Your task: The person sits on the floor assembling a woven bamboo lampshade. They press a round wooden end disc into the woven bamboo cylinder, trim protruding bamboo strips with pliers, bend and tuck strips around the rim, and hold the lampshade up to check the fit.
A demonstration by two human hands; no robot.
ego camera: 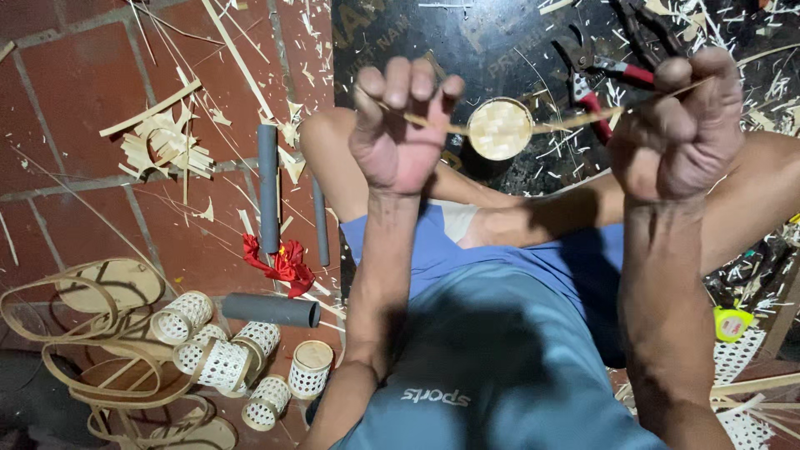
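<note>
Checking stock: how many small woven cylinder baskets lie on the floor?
5, clustered lower left: one by the coiled strips, two in the middle, one rightmost, one lowest. More may be hidden.

Thin bamboo strip (pixel 575 122), pale, matt and fibrous, pinched between left hand (pixel 400 125) and right hand (pixel 679 125). Round woven bamboo disc (pixel 499 128), straw-coloured, finely plaited. Dark board (pixel 500 42), smooth with a dull sheen. Pruning shears (pixel 604 83): dark metal blades, glossy red plastic grips. Red floor tiles (pixel 75 92), matt and rough. Grey plastic tubes (pixel 267 187), smooth. Small woven bamboo cups (pixel 221 362), open lattice. Crumpled red cloth (pixel 279 260). Blue knit fabric shorts (pixel 500 367), soft, matt.
</note>
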